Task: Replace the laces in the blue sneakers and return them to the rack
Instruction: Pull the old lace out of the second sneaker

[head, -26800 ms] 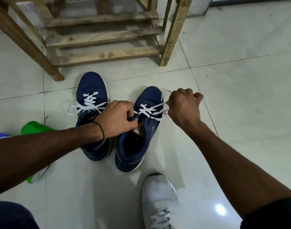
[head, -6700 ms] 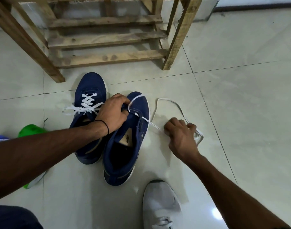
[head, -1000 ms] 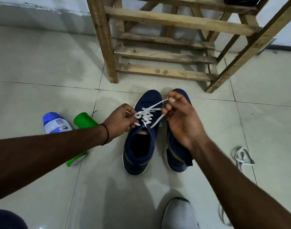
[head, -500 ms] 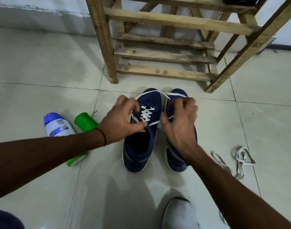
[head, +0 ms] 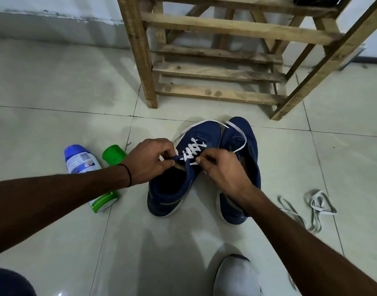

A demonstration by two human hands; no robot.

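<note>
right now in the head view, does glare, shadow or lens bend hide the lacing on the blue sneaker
Head view: no; dim even light, white lace, left hand and right hand sharp; a soft shadow darkens the floor tiles nearer than the laced sneaker; wide-angle bend splays the wooden rack legs.

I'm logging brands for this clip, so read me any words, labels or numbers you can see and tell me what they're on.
No text is legible.
Blue-capped bottle: printed label, too small and blurred to read.
Green bottle: label print near its base, blurred.
Blue sneakers: no readable wording.
</note>
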